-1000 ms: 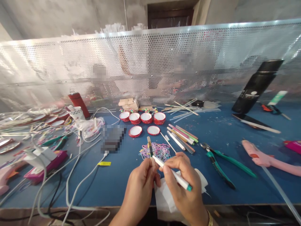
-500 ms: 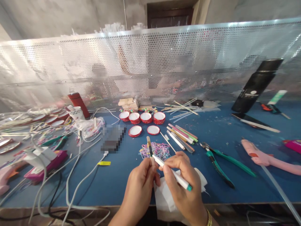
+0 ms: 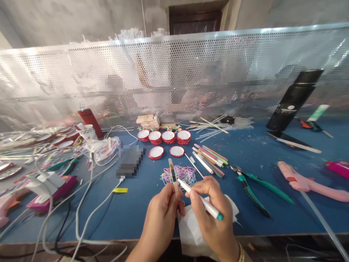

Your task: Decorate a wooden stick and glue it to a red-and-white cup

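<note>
My left hand (image 3: 160,218) is closed around the lower end of a flat wooden stick (image 3: 172,173), which stands upright with a dark painted band along its middle. My right hand (image 3: 211,214) pinches a white marker with a green cap end (image 3: 203,202); its tip touches the stick near my left fingers. Both hands hover over a white tissue (image 3: 191,227) at the near edge of the blue table (image 3: 136,214). Just beyond the stick lies a heap of coloured rubber bands (image 3: 181,174).
Red-rimmed lids (image 3: 163,137), coloured markers (image 3: 208,156) and green pliers (image 3: 253,187) lie ahead. A pink glue gun (image 3: 302,180) and black bottle (image 3: 293,100) are right. Cables (image 3: 81,203), a phone (image 3: 130,162) and clutter fill the left. A perforated screen (image 3: 174,76) backs the table.
The hands, stick and marker have barely shifted; the view has moved slightly, and the marker tip stays at the stick.
</note>
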A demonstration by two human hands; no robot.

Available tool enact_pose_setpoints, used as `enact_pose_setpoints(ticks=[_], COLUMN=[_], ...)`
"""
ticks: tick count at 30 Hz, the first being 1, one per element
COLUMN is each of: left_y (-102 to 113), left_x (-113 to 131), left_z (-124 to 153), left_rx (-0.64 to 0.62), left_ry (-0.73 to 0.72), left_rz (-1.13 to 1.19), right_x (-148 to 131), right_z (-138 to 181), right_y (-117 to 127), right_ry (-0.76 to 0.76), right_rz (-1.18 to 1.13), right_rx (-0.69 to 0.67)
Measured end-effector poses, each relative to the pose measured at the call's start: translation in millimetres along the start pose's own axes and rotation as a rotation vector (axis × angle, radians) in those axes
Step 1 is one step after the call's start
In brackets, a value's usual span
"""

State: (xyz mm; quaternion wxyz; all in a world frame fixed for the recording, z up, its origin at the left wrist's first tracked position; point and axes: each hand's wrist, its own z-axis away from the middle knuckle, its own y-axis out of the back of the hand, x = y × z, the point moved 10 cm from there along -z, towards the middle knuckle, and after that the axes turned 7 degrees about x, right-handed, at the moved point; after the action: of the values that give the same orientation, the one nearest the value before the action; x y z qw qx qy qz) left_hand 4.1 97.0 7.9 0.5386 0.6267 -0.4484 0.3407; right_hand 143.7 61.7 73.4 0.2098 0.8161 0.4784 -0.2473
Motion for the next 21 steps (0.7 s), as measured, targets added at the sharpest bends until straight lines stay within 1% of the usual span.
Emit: enact_pose_setpoints(ticks=[3,8,15,21], left_y=[0.2,0.8,0.6,1.2], left_x=[1.4,-1.6,-2.2,0.3], left_z=[0.4,0.7,0.0,0.4], left_rx=[0.0,0.006,0.001,0.007], left_ry=[-0.005,0.01,0.004,0.004], left_rz=[-0.001,-0.004,0.009,0.016], right_x=[-0.8,3.8,4.4,-1.7], right_z=[1.2,1.5,0.4,-0.8], right_y=[-4.1,1.0,2.5,0.6], right_ry=[0.011,-0.023,-0.021,0.04], right_rz=[0.003,-0.008,0.014,0.037], right_rx=[-0.045,0.001,0.02,-0.001])
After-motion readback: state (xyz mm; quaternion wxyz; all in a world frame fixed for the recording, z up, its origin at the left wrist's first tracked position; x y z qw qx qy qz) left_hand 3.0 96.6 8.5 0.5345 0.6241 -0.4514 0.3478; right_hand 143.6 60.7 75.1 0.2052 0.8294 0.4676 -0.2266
